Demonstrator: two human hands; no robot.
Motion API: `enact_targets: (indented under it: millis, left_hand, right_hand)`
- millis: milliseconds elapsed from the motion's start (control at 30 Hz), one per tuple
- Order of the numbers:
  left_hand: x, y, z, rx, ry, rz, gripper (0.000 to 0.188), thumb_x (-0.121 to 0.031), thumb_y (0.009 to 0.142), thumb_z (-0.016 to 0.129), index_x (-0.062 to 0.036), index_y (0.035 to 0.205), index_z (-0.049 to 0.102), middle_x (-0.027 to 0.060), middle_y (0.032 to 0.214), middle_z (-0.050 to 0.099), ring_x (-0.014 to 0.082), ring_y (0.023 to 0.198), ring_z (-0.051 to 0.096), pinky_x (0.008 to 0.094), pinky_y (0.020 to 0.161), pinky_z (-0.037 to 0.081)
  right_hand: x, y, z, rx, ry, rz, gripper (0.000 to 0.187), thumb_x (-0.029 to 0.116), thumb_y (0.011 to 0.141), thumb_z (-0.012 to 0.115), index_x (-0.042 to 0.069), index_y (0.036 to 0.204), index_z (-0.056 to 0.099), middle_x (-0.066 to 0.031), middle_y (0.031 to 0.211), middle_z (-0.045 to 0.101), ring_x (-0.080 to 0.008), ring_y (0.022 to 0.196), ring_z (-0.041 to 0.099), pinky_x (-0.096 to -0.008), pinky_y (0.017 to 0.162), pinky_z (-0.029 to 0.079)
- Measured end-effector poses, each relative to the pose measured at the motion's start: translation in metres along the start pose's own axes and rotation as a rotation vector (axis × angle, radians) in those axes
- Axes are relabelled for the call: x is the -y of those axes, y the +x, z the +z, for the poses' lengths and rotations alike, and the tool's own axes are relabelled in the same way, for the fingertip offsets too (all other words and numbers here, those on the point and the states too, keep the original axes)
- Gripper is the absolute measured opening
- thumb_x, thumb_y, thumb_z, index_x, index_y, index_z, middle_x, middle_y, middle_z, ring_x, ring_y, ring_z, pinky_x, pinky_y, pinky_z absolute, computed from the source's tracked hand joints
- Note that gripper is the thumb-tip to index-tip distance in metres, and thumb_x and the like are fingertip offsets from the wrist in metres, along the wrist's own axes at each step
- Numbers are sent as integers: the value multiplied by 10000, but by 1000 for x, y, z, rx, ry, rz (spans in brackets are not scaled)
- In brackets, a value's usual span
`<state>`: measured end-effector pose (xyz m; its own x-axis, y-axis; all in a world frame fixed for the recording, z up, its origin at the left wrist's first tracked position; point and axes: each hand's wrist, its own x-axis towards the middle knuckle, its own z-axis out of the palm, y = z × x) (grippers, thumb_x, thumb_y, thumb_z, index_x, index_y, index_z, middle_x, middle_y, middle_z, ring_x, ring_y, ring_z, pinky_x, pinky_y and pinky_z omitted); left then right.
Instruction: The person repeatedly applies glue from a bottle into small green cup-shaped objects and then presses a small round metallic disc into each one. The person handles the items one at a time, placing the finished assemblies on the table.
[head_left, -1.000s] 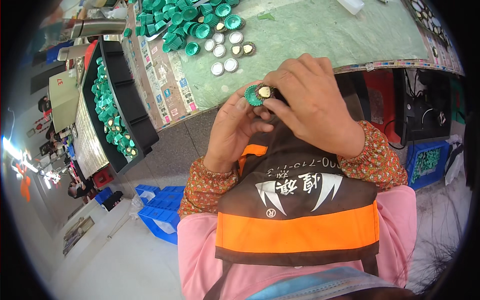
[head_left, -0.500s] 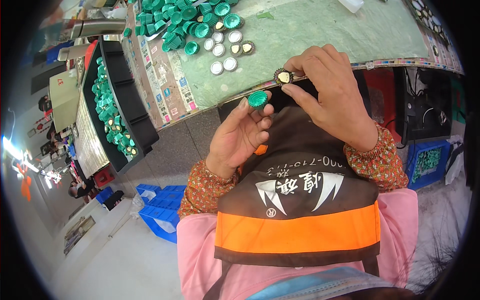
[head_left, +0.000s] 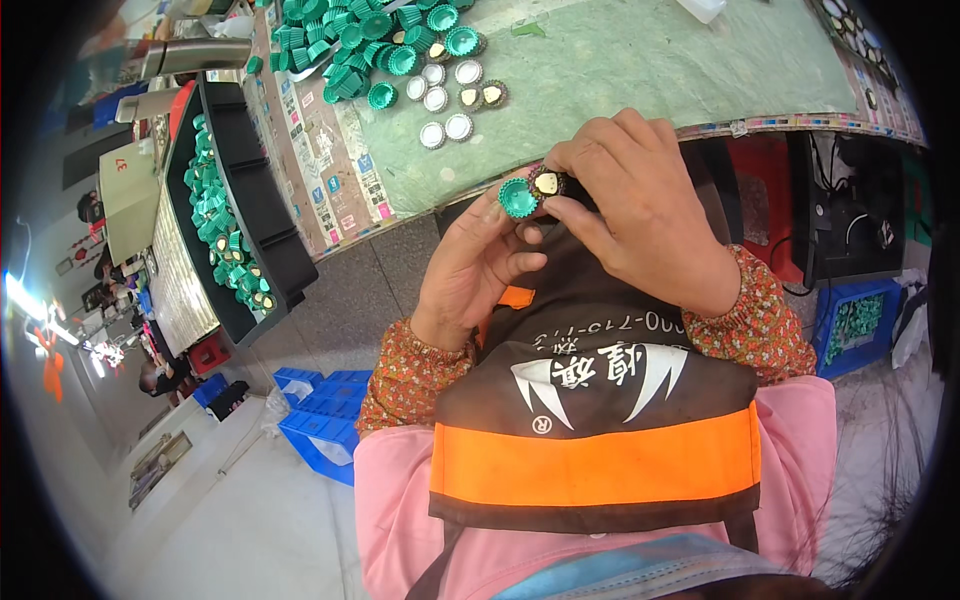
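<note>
Between the fingers and thumb of my left hand is a green fluted cup, its hollow side facing up. My right hand pinches a dark crimped cap with a cream-coloured piece in its centre. The cap is right against the cup's right rim, just off the near edge of the worktable. Past my hands on the green table cover lie several white-faced caps and dark caps with cream centres. Behind them is a heap of green fluted cups.
A black tray of green cups stands at the left end of the table. Blue crates sit on the floor at the lower left. Another blue crate holding green pieces is at the right, below a dark cabinet.
My right hand has moved left and slightly down, bringing the dark cap from a gap away to the green cup's rim. My left hand has tipped the cup a little more toward view.
</note>
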<state>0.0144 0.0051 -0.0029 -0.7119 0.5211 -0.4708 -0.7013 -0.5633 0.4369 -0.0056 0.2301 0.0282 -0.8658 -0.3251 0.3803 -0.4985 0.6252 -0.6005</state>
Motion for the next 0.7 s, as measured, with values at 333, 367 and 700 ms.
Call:
enact_targets:
  millis: [333, 367, 700]
  left_hand:
    - [3, 1, 1, -35, 140, 44, 539, -203, 1029, 562, 0, 1495, 382, 80, 1269, 582, 146, 1061, 629, 311, 836, 634]
    - [3, 1, 2, -38, 144, 50, 537, -202, 1028, 563, -2, 1494, 384, 78, 1268, 583, 146, 1068, 630, 314, 838, 633]
    - [5, 0, 5, -59, 226, 61, 513, -187, 1033, 547, -12, 1490, 395, 80, 1270, 597, 150, 1084, 644, 317, 841, 620]
  right_hand:
    - [15, -3, 15, 8, -103, -51, 246, 177, 760, 677, 58, 968, 619, -60, 900, 560, -250, 913, 543, -406, 839, 388]
    - [15, -3, 17, 5, -119, -56, 243, 180, 761, 668, 58, 966, 620, -59, 901, 562, -247, 914, 543, -405, 840, 389]
    - [16, -6, 21, 15, -122, -54, 279, 185, 757, 693, 46, 987, 618, -66, 945, 569, -251, 928, 546, -413, 848, 401]
